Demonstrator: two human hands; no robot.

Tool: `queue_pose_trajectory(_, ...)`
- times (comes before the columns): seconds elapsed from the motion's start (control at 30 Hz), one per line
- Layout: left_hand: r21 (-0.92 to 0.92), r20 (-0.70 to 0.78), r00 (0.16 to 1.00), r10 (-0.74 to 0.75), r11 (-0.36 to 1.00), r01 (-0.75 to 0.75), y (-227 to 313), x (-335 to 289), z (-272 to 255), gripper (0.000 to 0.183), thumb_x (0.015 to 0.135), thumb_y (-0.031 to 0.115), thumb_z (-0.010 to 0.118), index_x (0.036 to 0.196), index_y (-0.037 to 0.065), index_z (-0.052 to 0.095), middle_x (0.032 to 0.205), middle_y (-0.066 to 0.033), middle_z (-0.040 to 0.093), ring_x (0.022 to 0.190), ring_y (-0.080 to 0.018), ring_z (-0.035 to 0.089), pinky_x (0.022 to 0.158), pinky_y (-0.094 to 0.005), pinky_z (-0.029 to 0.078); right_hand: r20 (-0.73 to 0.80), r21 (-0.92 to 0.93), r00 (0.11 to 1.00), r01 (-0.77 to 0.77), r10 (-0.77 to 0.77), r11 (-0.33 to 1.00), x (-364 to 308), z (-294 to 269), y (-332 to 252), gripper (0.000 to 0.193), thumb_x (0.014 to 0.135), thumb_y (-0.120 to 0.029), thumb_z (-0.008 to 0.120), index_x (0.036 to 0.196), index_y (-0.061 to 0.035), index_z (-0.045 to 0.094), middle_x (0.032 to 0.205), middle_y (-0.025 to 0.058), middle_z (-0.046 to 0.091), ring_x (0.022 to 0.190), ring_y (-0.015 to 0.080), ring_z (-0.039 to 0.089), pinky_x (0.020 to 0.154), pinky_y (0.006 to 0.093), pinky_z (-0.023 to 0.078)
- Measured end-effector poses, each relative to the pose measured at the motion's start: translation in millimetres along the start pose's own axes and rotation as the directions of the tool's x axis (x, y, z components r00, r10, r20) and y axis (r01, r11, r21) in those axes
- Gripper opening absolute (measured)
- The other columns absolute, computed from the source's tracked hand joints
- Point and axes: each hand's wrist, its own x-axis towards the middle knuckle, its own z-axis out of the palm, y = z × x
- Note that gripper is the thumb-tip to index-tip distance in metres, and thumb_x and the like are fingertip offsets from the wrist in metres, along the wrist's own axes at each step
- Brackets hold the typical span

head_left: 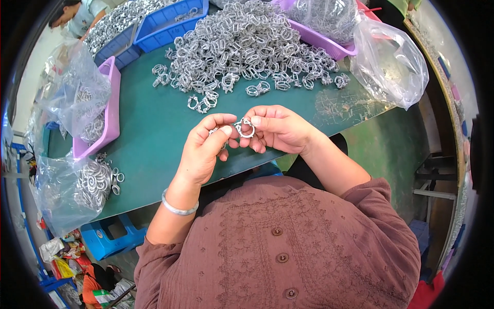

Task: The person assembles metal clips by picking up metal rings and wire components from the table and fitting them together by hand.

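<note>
Above the near edge of the green table, my right hand [278,129] pinches a silver metal ring [247,136] with small lugs between thumb and fingers. Close against it on the left is my left hand [206,144], its thumb pressed to its bent fingers. Bits of silver metal show between those fingers, so it seems to hold a similar ring, mostly hidden; its fingertips reach the right hand's ring. Beyond my hands rises a large heap of similar silver rings [247,46]. A few loose rings [207,101] lie at the heap's near edge.
At the left stands a purple tray [111,110] with plastic bags, and a bag of smooth rings [95,188] lies nearer. Blue bins [164,30], a purple basket [329,46] and a clear bag [393,67] line the back. A blue stool [110,239] stands below; another person [85,15] sits far left.
</note>
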Motion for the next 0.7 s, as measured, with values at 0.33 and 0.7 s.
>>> queue_pose_trajectory(0.33,-0.068,0.017,0.998,-0.058,0.996,0.059,-3.3,-3.6,-3.3,0.013,0.087,0.016,0.051,0.092,0.005,0.055,0.079,-0.0011,0.059,0.067,-0.0068,0.054,0.049,-0.0179,0.04,-0.005,0.004,1.0,0.003,-0.003,1.0,0.2,2.1,1.1,0.021,0.09,-0.023,0.05,0.094,-0.0025,0.052,0.086,0.0119,0.062,0.066,0.0126,0.059,0.057,0.0231,0.045)
queue_pose_trajectory(0.7,-0.067,0.05,0.997,-0.051,0.996,0.055,-3.6,-5.6,-3.6,0.012,0.087,0.017,0.052,0.083,0.006,0.055,0.076,-0.0015,0.058,0.066,-0.0068,0.054,0.049,-0.0179,0.039,-0.005,-0.022,1.0,0.022,-0.022,1.0,-0.2,1.4,1.8,0.02,0.09,-0.022,0.05,0.094,-0.0025,0.053,0.086,0.0099,0.061,0.067,0.0124,0.058,0.059,0.0232,0.045)
